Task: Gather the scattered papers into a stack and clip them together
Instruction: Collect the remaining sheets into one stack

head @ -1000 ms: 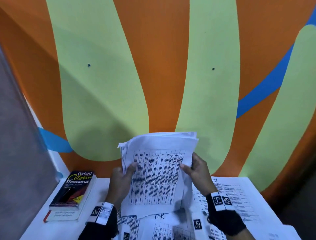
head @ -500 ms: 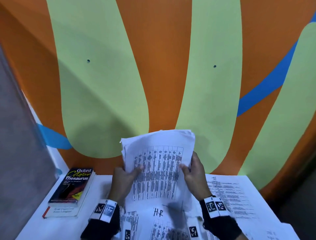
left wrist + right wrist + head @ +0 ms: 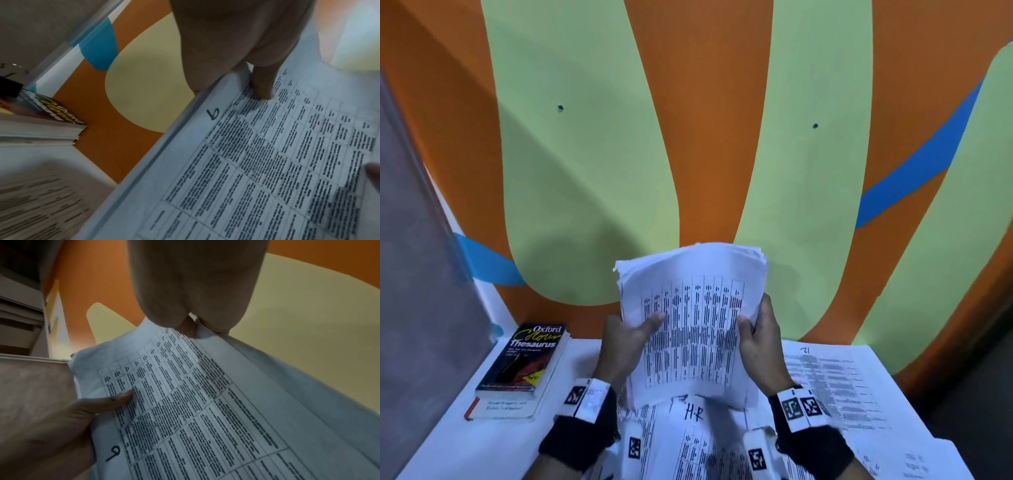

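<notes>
Papers (image 3: 690, 329) are partly gathered now: we hold a thick bunch of them standing up above the white counter (image 3: 500, 442), in front of the orange and green wall. Our left hand (image 3: 625, 346) holds the left side, with the thumb on the front page and the other fingers behind. Our right hand (image 3: 758, 339) holds the right side the same way, so each grip is wrapped round the bunch. The top edges of the bunch do not line up yet; some pages stick out at the top left. More loose sheets (image 3: 832, 380) lie flat on the counter, under and to the right of our hands, one marked "HR" (image 3: 693, 413). So we think the job is about half done: those sheets must be picked up, the bunch must be tapped even, and then clipped. We cannot see any clip. A thesaurus book (image 3: 530, 359) lies to the left, apart from the papers. Compared with a moment ago, the bunch looks a bit neater and narrower at the top, and our hands sit at nearly the same places on its sides.
</notes>
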A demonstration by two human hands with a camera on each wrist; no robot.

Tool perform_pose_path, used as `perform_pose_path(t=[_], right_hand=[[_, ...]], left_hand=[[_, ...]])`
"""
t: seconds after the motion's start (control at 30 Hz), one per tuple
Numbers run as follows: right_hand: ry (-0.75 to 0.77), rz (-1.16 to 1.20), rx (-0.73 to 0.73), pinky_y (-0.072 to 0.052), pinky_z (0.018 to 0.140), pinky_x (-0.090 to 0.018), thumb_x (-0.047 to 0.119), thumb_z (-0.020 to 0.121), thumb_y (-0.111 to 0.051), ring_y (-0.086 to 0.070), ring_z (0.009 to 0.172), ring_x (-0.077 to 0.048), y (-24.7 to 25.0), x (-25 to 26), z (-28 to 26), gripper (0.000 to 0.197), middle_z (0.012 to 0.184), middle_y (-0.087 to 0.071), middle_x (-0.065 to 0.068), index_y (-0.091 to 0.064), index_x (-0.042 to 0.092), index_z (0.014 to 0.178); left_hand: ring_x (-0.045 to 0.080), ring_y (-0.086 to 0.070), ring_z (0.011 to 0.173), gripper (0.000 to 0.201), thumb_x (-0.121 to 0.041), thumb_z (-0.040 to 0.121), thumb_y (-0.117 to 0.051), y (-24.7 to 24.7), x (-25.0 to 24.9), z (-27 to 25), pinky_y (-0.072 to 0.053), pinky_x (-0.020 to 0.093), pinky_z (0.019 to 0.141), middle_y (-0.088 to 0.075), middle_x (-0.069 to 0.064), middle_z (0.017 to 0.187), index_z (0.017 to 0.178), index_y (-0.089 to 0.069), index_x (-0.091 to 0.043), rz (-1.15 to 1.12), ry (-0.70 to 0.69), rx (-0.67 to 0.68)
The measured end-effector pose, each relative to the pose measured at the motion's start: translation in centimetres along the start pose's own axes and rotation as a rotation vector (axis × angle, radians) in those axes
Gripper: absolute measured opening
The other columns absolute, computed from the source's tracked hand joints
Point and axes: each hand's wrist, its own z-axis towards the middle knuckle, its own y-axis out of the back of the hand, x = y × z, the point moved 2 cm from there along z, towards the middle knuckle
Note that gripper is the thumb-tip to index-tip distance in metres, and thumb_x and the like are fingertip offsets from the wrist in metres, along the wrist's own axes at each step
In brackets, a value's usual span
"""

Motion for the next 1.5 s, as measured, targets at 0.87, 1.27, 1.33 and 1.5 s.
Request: perform_pose_path(t=[0.87,1.27,1.33,1.5], right_hand=[[-0.037,-1.171,0.893,-0.059,0.060,-0.039,0.024,0.089,-0.053,-0.066,0.084,-0.026,3.4,-11.9,-10.7,0.023,0.110,-0.065,-0.009,-0.062,0.017,0.109],[0.222,-0.803,1.118,-0.042,0.069,-0.013,0.042,0.101,-0.034,-0.050,0.095,0.003,2.3,-4.4,-18.4,0.021,0.110,-0.057,0.026,-0.055,0.046,0.098],[-0.137,-0.856,1.168,-0.039,0.069,-0.001,0.060,0.096,-0.002,-0.046,0.097,0.014,2.7,-6.1,-20.8,0.047,0.108,-0.052,0.030,-0.047,0.068,0.103],[-0.312,-0.603,1.126,-0.025,0.112,-0.027,0.066,0.090,-0.028,-0.034,0.136,-0.009,4.2,-8.3,-21.9,0.052,0.146,-0.041,0.012,-0.040,0.043,0.135]], left_hand=[[0.016,-0.039,0.059,0.064,-0.040,0.082,-0.069,5.8,0.9,0.3,-0.033,0.033,0.052,-0.051,0.013,0.062,0.070,-0.053,0.021,0.195,-0.087,-0.336],[0.017,-0.038,0.072,0.031,-0.031,0.085,-0.069,6.4,-0.6,-1.0,-0.030,0.029,0.056,-0.047,0.007,0.078,0.076,-0.053,-0.006,0.156,-0.101,-0.402],[0.017,-0.036,0.076,0.029,-0.027,0.087,-0.069,6.1,-1.2,-1.6,-0.024,0.030,0.054,-0.045,0.009,0.081,0.080,-0.052,-0.004,0.157,-0.079,-0.437],[0.015,-0.038,0.077,0.031,-0.022,0.089,-0.067,5.6,-1.4,-2.2,-0.025,0.029,0.051,-0.050,0.005,0.079,0.078,-0.054,0.005,0.116,-0.036,-0.441]])
